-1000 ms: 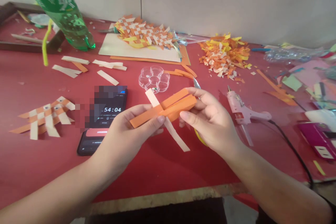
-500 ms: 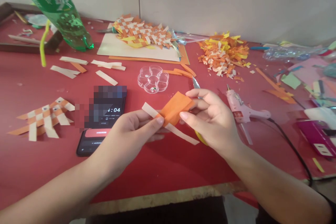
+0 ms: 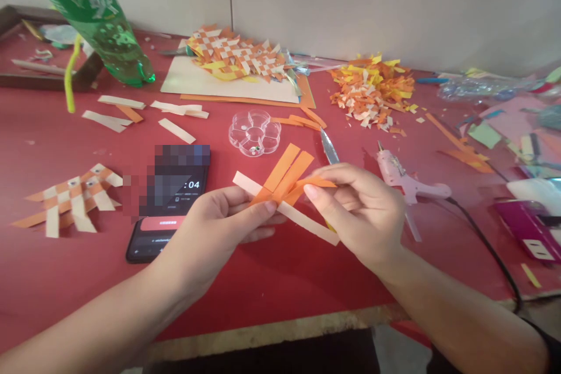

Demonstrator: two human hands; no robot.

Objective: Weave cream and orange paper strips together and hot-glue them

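My left hand [image 3: 239, 213] pinches the crossing of orange paper strips [image 3: 283, 172] and a cream paper strip [image 3: 307, 222], thumb on top. Two orange strips fan upward, away from me. The cream strip runs crosswise beneath, its ends sticking out on both sides. Between thumb and fingers, my right hand [image 3: 355, 198] grips another orange strip, bent to the right. Partly hidden behind that hand is a pair of scissors [image 3: 328, 146], its blades pointing away and a bit of yellow handle showing.
Finished woven paper fish [image 3: 72, 193] lie left of a phone [image 3: 149, 239]. Beyond are a clear flower-shaped tray [image 3: 254, 133], loose cream strips [image 3: 177, 130], a leaning green bottle [image 3: 114, 41] and a heap of paper scraps [image 3: 372, 93]. A corded glue gun [image 3: 398, 178] lies right.
The orange strips, bunched together before, are now spread apart. My right hand has drawn one strip down to the right, and the scissors show more.
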